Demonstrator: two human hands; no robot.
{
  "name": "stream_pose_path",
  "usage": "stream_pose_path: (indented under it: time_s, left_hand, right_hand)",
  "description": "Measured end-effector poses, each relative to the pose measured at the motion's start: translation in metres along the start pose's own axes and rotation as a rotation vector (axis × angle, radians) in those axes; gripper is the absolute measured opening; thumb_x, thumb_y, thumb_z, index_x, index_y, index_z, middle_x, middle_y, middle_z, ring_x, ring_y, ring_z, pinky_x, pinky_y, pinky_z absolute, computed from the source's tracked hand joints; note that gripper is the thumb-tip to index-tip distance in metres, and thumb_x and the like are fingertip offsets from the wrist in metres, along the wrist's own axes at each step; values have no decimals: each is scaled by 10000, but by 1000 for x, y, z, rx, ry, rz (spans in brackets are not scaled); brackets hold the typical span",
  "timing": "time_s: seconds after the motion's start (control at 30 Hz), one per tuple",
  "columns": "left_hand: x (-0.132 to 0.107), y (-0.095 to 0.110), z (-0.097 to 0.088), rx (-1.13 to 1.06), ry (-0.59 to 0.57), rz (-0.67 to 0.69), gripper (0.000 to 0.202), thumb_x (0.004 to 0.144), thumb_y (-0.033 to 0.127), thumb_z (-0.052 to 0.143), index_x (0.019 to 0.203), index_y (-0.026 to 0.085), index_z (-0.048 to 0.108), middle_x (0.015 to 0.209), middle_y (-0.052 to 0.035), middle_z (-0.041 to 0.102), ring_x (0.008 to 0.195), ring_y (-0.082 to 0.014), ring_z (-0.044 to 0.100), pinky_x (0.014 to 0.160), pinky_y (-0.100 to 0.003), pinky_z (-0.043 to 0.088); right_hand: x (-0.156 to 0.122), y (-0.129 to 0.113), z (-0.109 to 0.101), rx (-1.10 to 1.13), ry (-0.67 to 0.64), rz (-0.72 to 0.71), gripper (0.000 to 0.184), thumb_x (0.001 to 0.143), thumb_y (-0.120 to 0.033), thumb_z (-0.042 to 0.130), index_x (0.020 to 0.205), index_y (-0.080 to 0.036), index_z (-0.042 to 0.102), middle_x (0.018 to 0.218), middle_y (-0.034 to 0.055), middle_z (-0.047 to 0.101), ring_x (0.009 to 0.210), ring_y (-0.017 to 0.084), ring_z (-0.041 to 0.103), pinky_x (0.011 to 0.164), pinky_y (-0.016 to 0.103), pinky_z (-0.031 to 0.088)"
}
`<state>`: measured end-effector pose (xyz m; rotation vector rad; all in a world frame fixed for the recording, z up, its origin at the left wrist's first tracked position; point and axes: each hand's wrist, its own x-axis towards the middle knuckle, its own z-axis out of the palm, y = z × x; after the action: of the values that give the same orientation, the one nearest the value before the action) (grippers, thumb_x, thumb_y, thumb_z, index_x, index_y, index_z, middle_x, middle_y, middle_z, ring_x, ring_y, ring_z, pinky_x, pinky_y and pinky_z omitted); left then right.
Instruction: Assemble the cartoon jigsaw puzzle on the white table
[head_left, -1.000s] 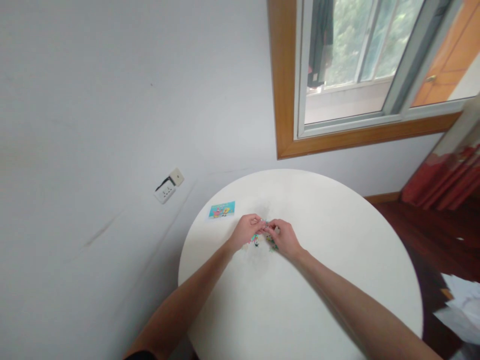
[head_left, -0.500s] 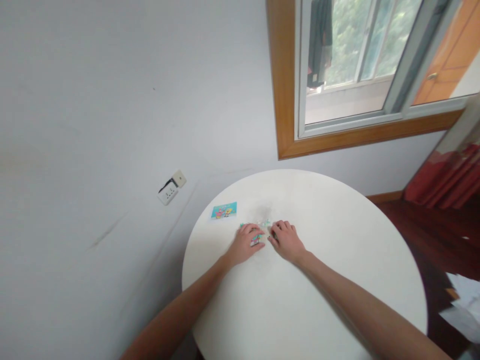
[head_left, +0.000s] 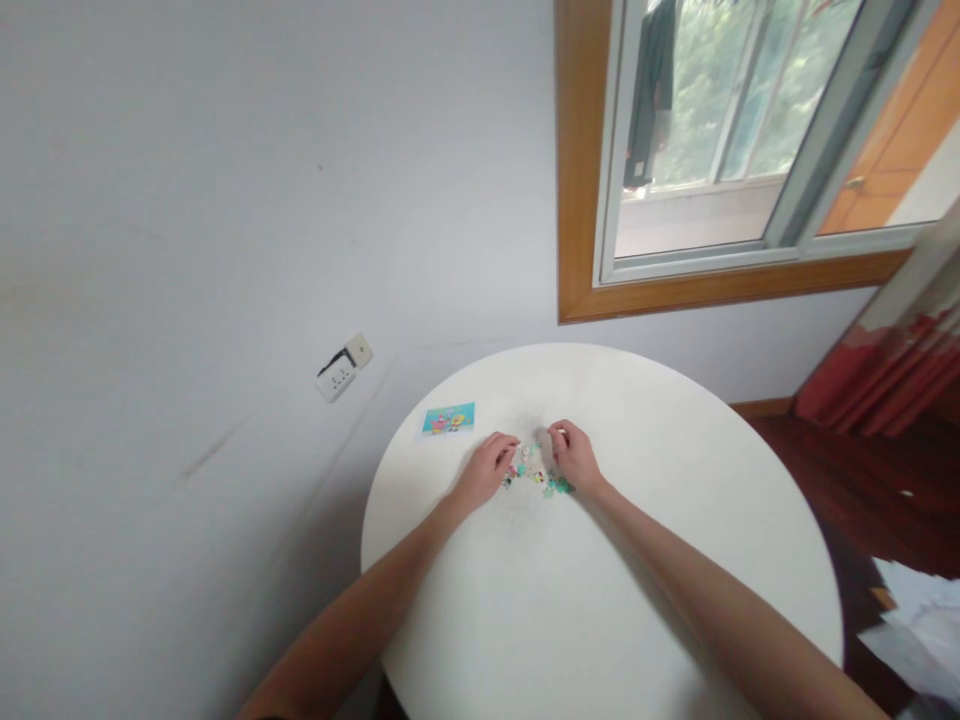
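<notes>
Small jigsaw puzzle pieces (head_left: 530,466), mostly teal and white with some darker and coloured bits, lie in a loose scatter on the round white table (head_left: 637,560). My left hand (head_left: 486,470) rests at the left side of the scatter. Its fingers are curled and pinched together, and whatever is at the tips is too small to name. On the right side, my right hand (head_left: 574,457) is closed the same way over the pieces' edge, with a pale speck by its fingertips. Several teal pieces lie just below that wrist.
A teal picture card (head_left: 448,419) with cartoon figures lies at the table's back left. The wall with a socket (head_left: 336,378) stands beyond the left edge. A wood-framed window (head_left: 577,290) is behind; red curtain (head_left: 874,385) and white papers (head_left: 919,615) are at right.
Both hands have lifted from cupping the pieces into curled pinches, uncovering more of the scatter. More teal pieces show near the right wrist. The view has shifted slightly.
</notes>
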<state>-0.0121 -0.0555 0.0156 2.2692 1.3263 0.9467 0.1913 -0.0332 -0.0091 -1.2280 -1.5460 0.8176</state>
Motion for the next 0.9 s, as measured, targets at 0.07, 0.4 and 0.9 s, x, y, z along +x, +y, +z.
stream_pose_path:
  time_s: [0.07, 0.4, 0.9]
  left_hand:
    - [0, 1, -7, 25, 1, 19, 229, 968, 233, 457, 1085, 192, 651, 1090, -79, 650, 1029, -198, 602, 937, -342, 487]
    - [-47, -5, -34, 266, -99, -4, 311, 922, 353, 608, 1203, 228, 652, 1232, -92, 640, 1173, -264, 547, 1055, -446, 403]
    - [-42, 2, -31, 323, -104, -23, 210, 924, 214, 558, 1073, 222, 705, 1074, -82, 682, 1038, -251, 591, 963, -412, 459]
  right_hand:
    - [6, -1, 4, 172, -1, 91, 350, 921, -517, 418, 919, -202, 572, 579, -25, 563, 421, 137, 476, 443, 252, 336]
    - [23, -12, 12, 362, -137, 164, 640, 800, -757, 485, 728, -148, 668, 538, -19, 458, 501, 110, 393, 468, 236, 289]
    - [18, -17, -19, -220, -259, -129, 223, 818, -103, 490, 810, -166, 703, 844, 64, 705, 814, 185, 609, 802, 299, 454]
